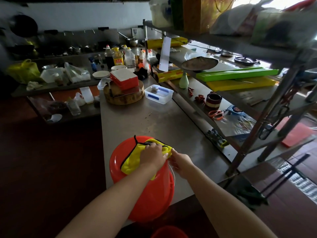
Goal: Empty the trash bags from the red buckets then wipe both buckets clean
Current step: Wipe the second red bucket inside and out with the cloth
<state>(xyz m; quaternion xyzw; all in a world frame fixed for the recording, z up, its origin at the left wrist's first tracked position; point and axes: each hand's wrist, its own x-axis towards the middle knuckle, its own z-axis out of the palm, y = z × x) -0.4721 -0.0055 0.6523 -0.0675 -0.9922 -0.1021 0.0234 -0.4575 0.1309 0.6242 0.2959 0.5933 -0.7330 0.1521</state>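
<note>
A red bucket (151,194) lies tilted on the steel table (163,122) at its near edge, its mouth facing away to the left. A yellow cloth with black trim (131,162) drapes over the bucket's rim. My left hand (151,156) grips the cloth at the rim. My right hand (181,162) pinches the cloth's right end beside the bucket's wire handle. The rim of a second red bucket (169,231) shows at the bottom edge, below the table.
A round wooden chopping block (123,97) with a red box on it and a clear plastic container (158,94) stand farther along the table. A metal shelf rack (240,107) with scissors, foil and boxes runs along the right. Bottles and dishes crowd the back counter.
</note>
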